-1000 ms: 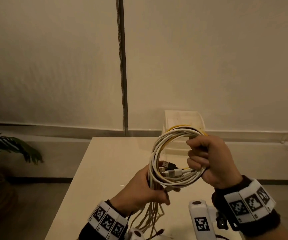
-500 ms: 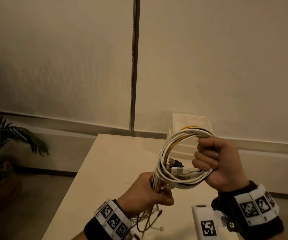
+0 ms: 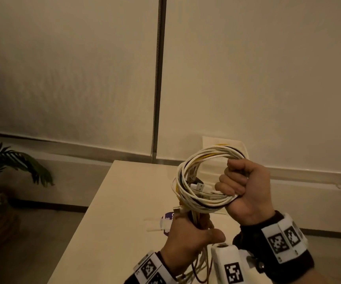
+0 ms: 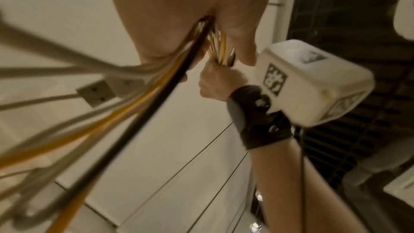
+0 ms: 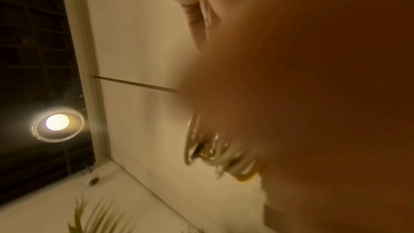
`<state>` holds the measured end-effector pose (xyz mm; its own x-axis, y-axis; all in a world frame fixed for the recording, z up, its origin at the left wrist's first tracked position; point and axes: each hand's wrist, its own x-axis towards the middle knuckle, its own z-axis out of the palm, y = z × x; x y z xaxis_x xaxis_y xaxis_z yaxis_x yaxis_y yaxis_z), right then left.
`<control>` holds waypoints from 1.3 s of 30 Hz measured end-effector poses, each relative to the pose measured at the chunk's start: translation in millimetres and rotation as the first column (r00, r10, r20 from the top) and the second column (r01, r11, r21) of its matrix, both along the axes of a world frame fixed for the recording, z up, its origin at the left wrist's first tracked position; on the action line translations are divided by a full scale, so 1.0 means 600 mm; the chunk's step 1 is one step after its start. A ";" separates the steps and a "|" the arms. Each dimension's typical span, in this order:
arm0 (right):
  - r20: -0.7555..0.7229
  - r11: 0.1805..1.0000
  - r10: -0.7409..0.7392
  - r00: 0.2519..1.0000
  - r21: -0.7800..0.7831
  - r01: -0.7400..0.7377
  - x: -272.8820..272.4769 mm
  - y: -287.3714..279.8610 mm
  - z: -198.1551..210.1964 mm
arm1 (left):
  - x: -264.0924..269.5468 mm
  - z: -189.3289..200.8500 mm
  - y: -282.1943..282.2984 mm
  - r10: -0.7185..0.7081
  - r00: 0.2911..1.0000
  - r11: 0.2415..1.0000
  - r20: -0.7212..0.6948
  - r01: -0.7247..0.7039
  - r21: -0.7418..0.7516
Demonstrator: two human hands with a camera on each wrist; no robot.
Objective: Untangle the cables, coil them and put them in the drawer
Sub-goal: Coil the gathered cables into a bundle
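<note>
Coiled cables [image 3: 188, 181] inside right fingers [image 3: 230, 184], tails (left-gripped)

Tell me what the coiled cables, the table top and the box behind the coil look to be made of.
Cables: flexible plastic-jacketed cords, mostly white, some yellow and black, slightly glossy; some plugs show metal tips.
Table: smooth matte cream surface, likely laminate or painted board; the look leaves it open.
Box: pale, seemingly plastic; mostly hidden, so uncertain.

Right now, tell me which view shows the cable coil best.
The head view: the whole cable coil shows, gripped by the right hand. The left wrist view shows only blurred trailing strands; the right wrist view shows a blurred sliver beside the hand.
</note>
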<state>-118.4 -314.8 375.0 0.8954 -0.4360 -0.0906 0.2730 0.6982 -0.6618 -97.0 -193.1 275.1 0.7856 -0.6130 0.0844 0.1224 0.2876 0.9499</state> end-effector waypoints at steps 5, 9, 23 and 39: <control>0.046 0.977 -0.137 0.989 -0.159 0.143 -0.007 0.024 -0.024 | 0.013 0.017 -0.004 -0.021 0.994 0.949 -0.103 -0.012 -0.314; 0.075 0.954 -0.151 0.986 -0.249 0.165 -0.018 0.029 -0.047 | 0.012 0.028 -0.004 -0.021 0.981 0.933 -0.192 -0.050 -0.357; -0.102 0.728 0.135 0.986 -0.665 -0.168 -0.077 -0.002 -0.086 | 0.053 0.059 0.016 0.023 0.998 0.948 -0.057 -0.039 -0.315; -0.576 0.038 0.159 0.801 -0.808 -0.588 -0.052 -0.034 -0.002 | 0.077 0.095 0.056 -0.450 0.791 0.844 0.415 0.224 0.488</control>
<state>-149.4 -335.1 373.9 0.9838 0.0367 -0.1752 -0.1213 -0.5832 -0.8033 -51.0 -159.6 331.9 0.4359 -0.8953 0.0919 -0.3799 -0.0904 0.9206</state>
